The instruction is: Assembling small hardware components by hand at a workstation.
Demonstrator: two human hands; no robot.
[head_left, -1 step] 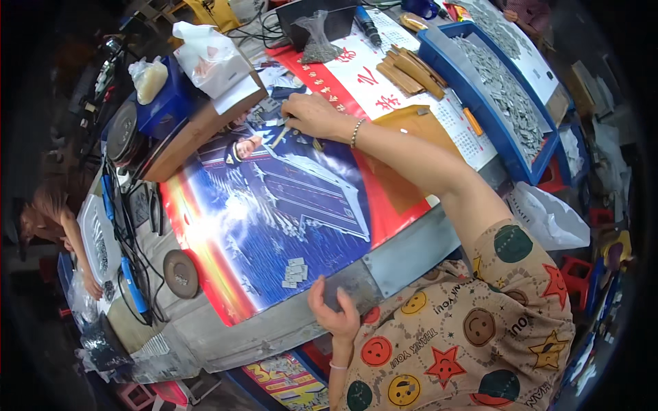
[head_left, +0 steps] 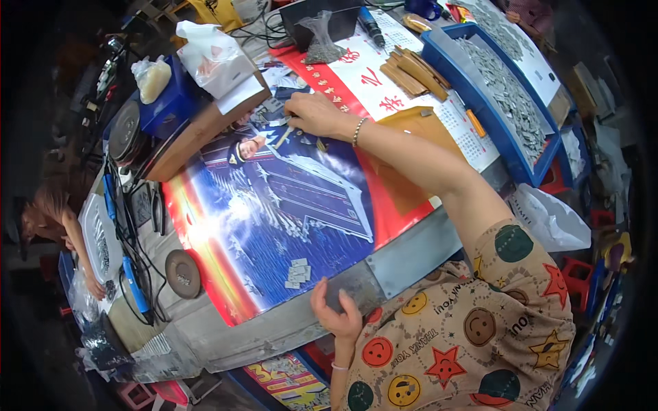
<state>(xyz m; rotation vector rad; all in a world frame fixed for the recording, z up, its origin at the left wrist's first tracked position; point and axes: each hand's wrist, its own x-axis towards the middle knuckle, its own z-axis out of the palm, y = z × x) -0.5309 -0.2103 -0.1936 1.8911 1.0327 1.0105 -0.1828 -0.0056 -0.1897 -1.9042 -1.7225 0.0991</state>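
My right hand (head_left: 317,115) reaches across a glossy poster (head_left: 226,257) to its far part. The fingers are bent down and drawn together among small pale pieces; a light sliver shows by the fingertips, but what they grip is hidden. My left hand (head_left: 337,309) is raised near the table's front edge, palm partly up, fingers apart and holding nothing. Just beyond it, a small cluster of flat grey pieces (head_left: 298,272) lies on the poster's blue part.
Right: a blue tray (head_left: 426,51) of small grey parts, wooden strips (head_left: 411,74), an orange-handled tool (head_left: 475,123) and a brown envelope (head_left: 425,137). Left: a wooden box side (head_left: 202,130), a round brown dish (head_left: 181,274), blue-handled soldering-iron-like tools (head_left: 134,284) with cables, and another person's hand (head_left: 94,286).
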